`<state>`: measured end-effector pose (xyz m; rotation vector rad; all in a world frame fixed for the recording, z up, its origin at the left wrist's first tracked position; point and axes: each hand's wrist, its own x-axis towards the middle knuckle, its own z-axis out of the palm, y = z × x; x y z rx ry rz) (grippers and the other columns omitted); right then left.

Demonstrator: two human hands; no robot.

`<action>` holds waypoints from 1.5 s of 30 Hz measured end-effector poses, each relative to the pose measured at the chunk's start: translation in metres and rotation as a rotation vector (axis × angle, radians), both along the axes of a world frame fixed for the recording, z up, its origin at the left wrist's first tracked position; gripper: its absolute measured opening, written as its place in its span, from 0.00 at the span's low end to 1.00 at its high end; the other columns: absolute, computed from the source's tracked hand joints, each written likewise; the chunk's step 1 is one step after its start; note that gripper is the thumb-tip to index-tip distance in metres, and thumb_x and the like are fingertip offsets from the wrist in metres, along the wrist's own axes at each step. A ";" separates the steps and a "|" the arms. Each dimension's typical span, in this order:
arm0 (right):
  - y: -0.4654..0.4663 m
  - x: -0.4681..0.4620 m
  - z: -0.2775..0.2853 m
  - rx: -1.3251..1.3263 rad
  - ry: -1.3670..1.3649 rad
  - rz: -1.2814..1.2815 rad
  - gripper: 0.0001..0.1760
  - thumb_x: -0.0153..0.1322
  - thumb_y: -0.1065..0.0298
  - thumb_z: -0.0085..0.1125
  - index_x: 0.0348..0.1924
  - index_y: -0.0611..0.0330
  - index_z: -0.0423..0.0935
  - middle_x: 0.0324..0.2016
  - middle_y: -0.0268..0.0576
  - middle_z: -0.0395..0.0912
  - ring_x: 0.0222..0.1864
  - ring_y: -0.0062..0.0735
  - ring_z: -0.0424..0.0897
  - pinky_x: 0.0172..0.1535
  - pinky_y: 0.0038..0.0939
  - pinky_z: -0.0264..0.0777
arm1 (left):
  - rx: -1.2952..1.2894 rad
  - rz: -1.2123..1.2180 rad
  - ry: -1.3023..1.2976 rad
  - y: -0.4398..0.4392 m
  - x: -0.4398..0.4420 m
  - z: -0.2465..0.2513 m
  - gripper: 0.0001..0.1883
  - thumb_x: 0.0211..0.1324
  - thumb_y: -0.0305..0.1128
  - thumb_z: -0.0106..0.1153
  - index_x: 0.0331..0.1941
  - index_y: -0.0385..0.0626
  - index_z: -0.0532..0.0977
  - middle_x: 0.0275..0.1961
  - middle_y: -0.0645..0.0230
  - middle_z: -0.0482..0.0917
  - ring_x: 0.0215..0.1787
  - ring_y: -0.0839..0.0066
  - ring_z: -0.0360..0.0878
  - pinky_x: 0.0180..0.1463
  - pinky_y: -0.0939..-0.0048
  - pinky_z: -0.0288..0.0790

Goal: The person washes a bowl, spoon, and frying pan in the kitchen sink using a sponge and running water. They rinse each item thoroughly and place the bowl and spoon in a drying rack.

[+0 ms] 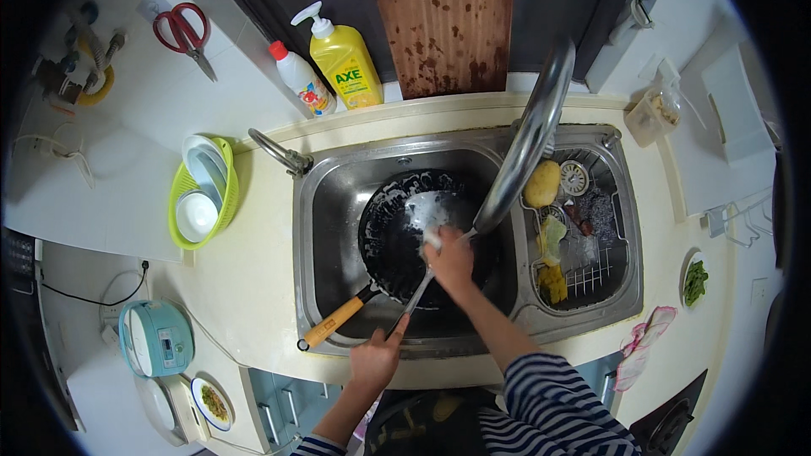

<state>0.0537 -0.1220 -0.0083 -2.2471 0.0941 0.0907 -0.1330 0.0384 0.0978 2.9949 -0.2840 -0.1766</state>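
Note:
A black wok (386,240) with a wooden handle (339,323) lies in the left basin of a stainless steel sink (336,202), with suds on its inner wall. My left hand (377,358) grips the handle of a metal utensil (415,294) that slants over the wok. Above the wok, my right hand (451,263) is closed on a whitish thing (433,239), blurred, at the utensil's upper end; its exact kind cannot be told. The metal faucet spout (519,158) arches over the sink, its tip beside my right hand. The utensil's head is partly hidden by that hand.
In the right basin, a wire rack (589,278) holds a potato (542,183), a sponge (552,237) and a sink strainer (574,178). A small tap (282,153), a green dish basket (228,202), a dish soap bottle (347,66) and a wooden cutting board (443,25) stand around the sink.

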 end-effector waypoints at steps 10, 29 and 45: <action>0.006 -0.024 0.017 -0.046 -0.197 0.071 0.15 0.59 0.71 0.67 0.38 0.60 0.76 0.40 0.53 0.75 0.45 0.57 0.75 0.46 0.48 0.70 | -0.012 0.021 0.005 -0.004 0.012 -0.011 0.32 0.51 0.29 0.58 0.64 0.63 0.74 0.23 0.66 0.72 0.17 0.67 0.77 0.20 0.63 0.71; -0.027 -0.021 0.020 0.054 -0.681 0.701 0.09 0.62 0.75 0.61 0.35 0.54 0.80 0.43 0.43 0.76 0.48 0.49 0.75 0.48 0.42 0.73 | 0.073 0.017 0.004 -0.007 0.048 -0.005 0.29 0.51 0.30 0.59 0.61 0.62 0.76 0.24 0.67 0.74 0.18 0.66 0.78 0.21 0.62 0.71; -0.008 0.004 -0.031 0.065 -0.308 -0.049 0.14 0.63 0.71 0.65 0.42 0.60 0.78 0.39 0.51 0.77 0.43 0.54 0.77 0.45 0.45 0.71 | -1.715 1.087 0.969 0.001 0.043 0.008 0.33 0.64 0.28 0.50 0.73 0.65 0.61 0.21 0.74 0.66 0.15 0.76 0.65 0.19 0.77 0.57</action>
